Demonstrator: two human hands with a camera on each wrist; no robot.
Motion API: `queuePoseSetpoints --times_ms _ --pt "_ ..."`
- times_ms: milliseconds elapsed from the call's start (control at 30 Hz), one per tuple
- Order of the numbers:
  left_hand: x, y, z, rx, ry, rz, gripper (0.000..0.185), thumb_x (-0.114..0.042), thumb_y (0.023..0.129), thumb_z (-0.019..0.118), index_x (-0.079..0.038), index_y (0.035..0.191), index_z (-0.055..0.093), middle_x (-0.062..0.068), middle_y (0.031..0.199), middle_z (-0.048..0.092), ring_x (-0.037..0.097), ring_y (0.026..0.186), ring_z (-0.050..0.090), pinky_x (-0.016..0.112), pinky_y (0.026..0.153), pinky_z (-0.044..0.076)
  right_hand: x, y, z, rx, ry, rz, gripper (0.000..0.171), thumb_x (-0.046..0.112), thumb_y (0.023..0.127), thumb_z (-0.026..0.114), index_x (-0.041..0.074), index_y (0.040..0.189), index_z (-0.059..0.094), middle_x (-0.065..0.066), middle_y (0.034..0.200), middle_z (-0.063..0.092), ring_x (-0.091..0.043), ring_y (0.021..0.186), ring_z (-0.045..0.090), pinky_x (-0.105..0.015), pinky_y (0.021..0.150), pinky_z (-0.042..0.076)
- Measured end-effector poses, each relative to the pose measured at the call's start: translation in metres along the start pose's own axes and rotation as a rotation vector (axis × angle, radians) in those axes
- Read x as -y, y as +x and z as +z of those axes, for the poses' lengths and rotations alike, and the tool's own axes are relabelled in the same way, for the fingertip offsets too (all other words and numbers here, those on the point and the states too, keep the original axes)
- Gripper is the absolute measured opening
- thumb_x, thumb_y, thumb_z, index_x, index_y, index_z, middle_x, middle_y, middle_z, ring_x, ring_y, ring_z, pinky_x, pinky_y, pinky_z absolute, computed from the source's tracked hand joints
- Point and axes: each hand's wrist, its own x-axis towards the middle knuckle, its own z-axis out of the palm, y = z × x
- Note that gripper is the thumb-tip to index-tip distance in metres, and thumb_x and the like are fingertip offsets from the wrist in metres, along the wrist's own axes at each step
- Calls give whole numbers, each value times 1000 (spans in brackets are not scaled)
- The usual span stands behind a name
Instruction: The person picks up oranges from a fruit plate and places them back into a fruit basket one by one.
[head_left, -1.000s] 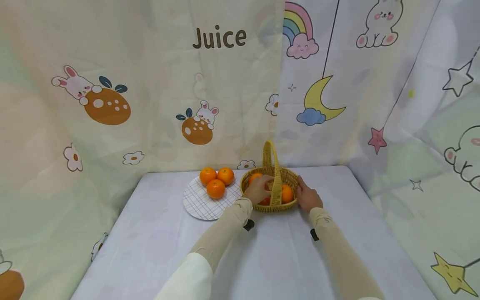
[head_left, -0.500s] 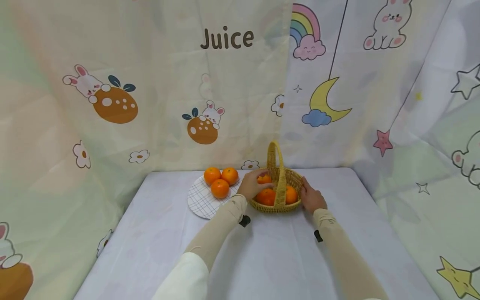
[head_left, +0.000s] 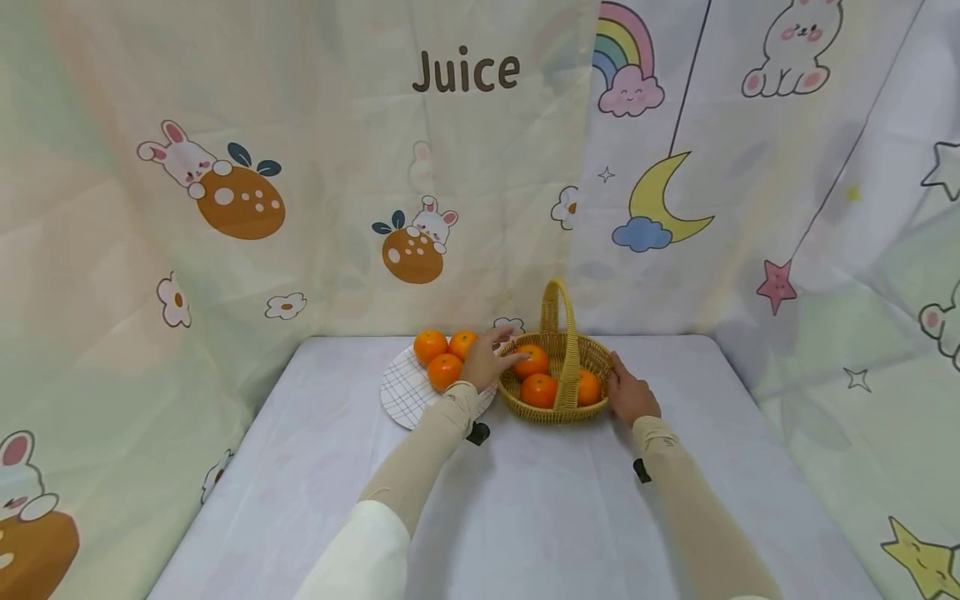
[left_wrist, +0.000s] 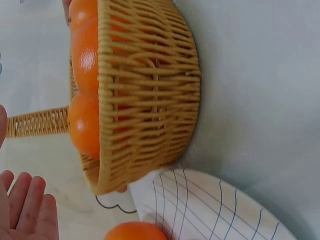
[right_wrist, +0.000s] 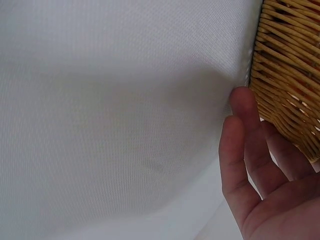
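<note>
Head view: from my distant place I see the basket (head_left: 540,414), and the plate (head_left: 408,400) just beside it at nine o'clock. Three oranges (head_left: 532,360) lie in the basket, about its ten, seven and four o'clock; three more oranges (head_left: 445,372) rest on the plate, toward its one o'clock. The left hand (head_left: 486,358) hangs between them, wide, thumb apart, with nothing visible inside. The right hand (head_left: 632,396) touches the basket at three o'clock; how firmly it grips, I cannot tell. In my judgement, the right should steady the basket, while the left takes each orange around its middle, avoiding the handle (head_left: 572,354).
</note>
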Motion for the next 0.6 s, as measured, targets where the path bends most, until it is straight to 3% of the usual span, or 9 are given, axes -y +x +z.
queuePoseSetpoints --times_ms 167,500,600 --pt "6 -1 -13 -41 -9 -49 58 -26 82 80 -8 133 58 8 131 61 24 122 55 36 105 43 0 0 -1 0 2 -1 55 31 105 22 18 158 12 -9 60 54 -21 48 45 -34 51 41" --pt "19 -8 -39 -147 -62 -176 62 -28 81 81 -7 134 57 10 134 58 25 125 53 37 106 41 0 0 -2 5 0 1 55 30 105 22 18 158 11 -9 60 54 -20 46 44 -33 48 41" --pt "21 -10 -48 -175 -85 -185 61 -24 81 81 -5 133 57 12 134 58 25 125 52 38 107 40 0 0 -2 0 4 -4 55 30 105 22 18 158 12 -9 60 53 -20 46 43 -33 48 40"
